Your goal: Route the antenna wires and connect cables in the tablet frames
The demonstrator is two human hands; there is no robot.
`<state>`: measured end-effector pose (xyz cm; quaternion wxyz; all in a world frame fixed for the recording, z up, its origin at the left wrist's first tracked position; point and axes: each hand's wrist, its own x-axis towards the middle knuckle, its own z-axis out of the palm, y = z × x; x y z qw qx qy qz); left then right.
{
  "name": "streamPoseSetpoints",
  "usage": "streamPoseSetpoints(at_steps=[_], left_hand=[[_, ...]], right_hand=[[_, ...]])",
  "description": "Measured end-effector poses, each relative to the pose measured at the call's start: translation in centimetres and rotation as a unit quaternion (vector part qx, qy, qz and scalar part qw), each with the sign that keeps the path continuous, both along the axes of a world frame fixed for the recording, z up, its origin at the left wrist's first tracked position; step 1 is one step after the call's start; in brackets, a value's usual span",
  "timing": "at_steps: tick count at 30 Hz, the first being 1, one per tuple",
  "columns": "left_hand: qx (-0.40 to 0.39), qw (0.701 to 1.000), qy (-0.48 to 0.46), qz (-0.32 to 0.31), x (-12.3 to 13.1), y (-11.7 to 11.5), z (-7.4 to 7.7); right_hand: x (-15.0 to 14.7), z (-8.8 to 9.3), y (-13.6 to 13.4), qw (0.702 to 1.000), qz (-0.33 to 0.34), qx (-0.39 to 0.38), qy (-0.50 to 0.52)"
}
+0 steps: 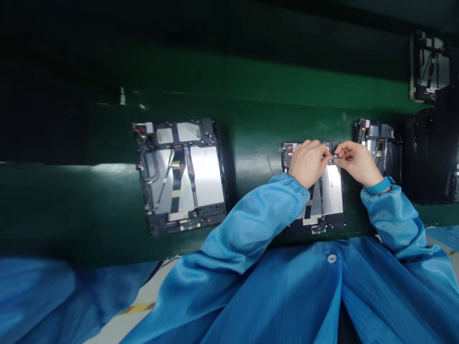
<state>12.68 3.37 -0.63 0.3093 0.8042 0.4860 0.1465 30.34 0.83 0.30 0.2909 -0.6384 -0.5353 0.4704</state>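
the green belt [251,95] carries open tablet housings, one at mid-left of the frame [181,177]; right of centre lies mine [324,210], its shell holding flat ribbon cables [320,200] over silver panels. at its top edge my left hand [308,164] and right hand [358,164] pinch a small dark part [335,154], fingertips [339,150] pressed together. a slipped grip or a hard tug could tear a ribbon cable.

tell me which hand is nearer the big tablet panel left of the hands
Left. The left hand is nearer, right of the tablet panel across a gap; the right hand sits further off, past the left hand.
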Motion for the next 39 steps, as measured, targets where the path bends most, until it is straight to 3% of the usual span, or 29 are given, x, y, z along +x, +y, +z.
streamPoseSetpoints(at_steps=[10,17,19,21,23,25,27,29,31,35,37,39], left_hand=[[-0.01,1.0,0.01,0.003,0.0,-0.1,0.4],[0.015,1.0,0.011,0.004,-0.2,-0.4,1.0],[0.054,0.997,-0.011,0.05,-1.7,-1.1,1.5],[0.073,0.988,-0.012,0.138,-4.2,-2.4,1.8],[0.043,0.973,0.026,0.226,-7.1,-3.9,1.4],[-0.018,0.963,0.059,0.261,-9.5,-5.6,0.5],[-0.088,0.962,0.041,0.256,-10.9,-6.9,-0.6],[-0.15,0.956,-0.024,0.253,-11.3,-7.9,-1.1],[-0.185,0.942,-0.106,0.259,-11.1,-8.6,-0.7],[-0.142,0.942,-0.218,0.213,-10.9,-9.4,2.0],[-0.115,0.949,-0.231,0.179,-11.1,-9.7,3.0],[-0.113,0.947,-0.241,0.181,-11.3,-10.0,3.0]], right_hand=[[-0.3,0.5,-0.2,1.0,-0.004,-0.001,-0.007],[-1.0,1.0,-0.5,0.992,0.012,0.057,-0.114],[-1.1,0.9,-0.5,0.989,0.0,0.082,-0.124],[-1.1,0.8,-0.4,0.991,-0.051,0.09,-0.082],[-1.1,0.8,-0.5,0.987,-0.125,0.093,-0.024],[-1.5,1.1,-0.9,0.983,-0.158,0.097,0.011],[-2.5,1.8,-1.5,0.991,-0.103,0.08,0.022],[-4.4,2.5,-2.4,0.999,0.011,0.046,0.018],[-6.7,3.1,-3.2,0.992,0.128,0.024,-0.005],[-10.3,3.1,-4.0,0.955,0.287,0.015,-0.069],[-10.9,2.9,-3.9,0.943,0.323,0.008,-0.082],[-10.4,2.6,-3.6,0.936,0.339,0.009,-0.09]])
